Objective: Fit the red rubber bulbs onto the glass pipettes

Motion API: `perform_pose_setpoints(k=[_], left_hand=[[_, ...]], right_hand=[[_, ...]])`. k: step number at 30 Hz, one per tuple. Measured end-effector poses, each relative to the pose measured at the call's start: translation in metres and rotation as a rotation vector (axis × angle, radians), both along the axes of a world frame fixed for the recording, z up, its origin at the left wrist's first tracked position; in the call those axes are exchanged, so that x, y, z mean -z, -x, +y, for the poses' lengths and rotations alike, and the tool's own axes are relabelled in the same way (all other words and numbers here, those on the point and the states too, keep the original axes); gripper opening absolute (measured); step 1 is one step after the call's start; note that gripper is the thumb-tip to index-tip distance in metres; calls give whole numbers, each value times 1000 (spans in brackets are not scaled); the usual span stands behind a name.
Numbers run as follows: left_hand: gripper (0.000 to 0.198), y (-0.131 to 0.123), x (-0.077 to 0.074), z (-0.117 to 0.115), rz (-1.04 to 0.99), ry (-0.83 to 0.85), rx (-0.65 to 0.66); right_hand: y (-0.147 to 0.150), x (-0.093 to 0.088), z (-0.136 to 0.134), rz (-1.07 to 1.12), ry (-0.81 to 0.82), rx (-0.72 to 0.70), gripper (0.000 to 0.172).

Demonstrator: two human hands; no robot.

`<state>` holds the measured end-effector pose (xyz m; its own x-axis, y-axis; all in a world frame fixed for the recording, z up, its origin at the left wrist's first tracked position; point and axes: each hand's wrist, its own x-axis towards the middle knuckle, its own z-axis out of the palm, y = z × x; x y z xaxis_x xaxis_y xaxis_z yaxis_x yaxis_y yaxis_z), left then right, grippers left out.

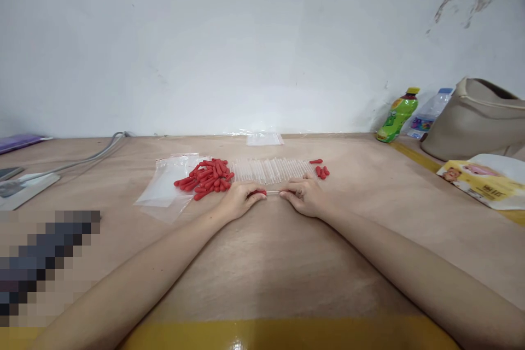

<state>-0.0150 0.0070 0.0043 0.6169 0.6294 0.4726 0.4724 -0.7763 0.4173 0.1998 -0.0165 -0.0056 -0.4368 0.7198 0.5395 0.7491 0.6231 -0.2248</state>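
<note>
My left hand (240,198) is pinched on a small red rubber bulb (260,192) at the middle of the wooden table (262,262). My right hand (305,197) is pinched on a thin clear glass tube (274,192) whose end meets that bulb. Both hands rest on the tabletop, fingertips almost touching. Just behind them lies a row of several clear tubes (273,169). A pile of red bulbs (207,178) sits to the left of the row, and a few loose red bulbs (322,170) lie to its right.
Clear zip bags (168,188) lie left of the pile; another bag (264,139) is near the wall. A green bottle (397,115), a water bottle (430,112), a beige bag (478,120) and a yellow packet (482,183) stand at the right. Cables (82,161) and flat devices are at the left.
</note>
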Motion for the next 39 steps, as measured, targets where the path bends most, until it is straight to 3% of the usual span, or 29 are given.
perform_pose_setpoints(k=[8, 15, 20, 28, 39], left_hand=[[14, 1, -2, -2, 17, -3, -9], [14, 0, -2, -2, 9, -7, 1], [17, -1, -4, -3, -38, 18, -74], [15, -1, -4, 0, -97, 81, -82], [17, 0, -1, 0, -84, 117, -86]], right_hand=[[4, 0, 0, 21, 26, -43, 19], [8, -3, 1, 6, 169, -42, 25], [6, -8, 2, 57, 220, -31, 21], [3, -4, 4, 182, 183, -74, 8], [10, -1, 6, 93, 70, -32, 18]])
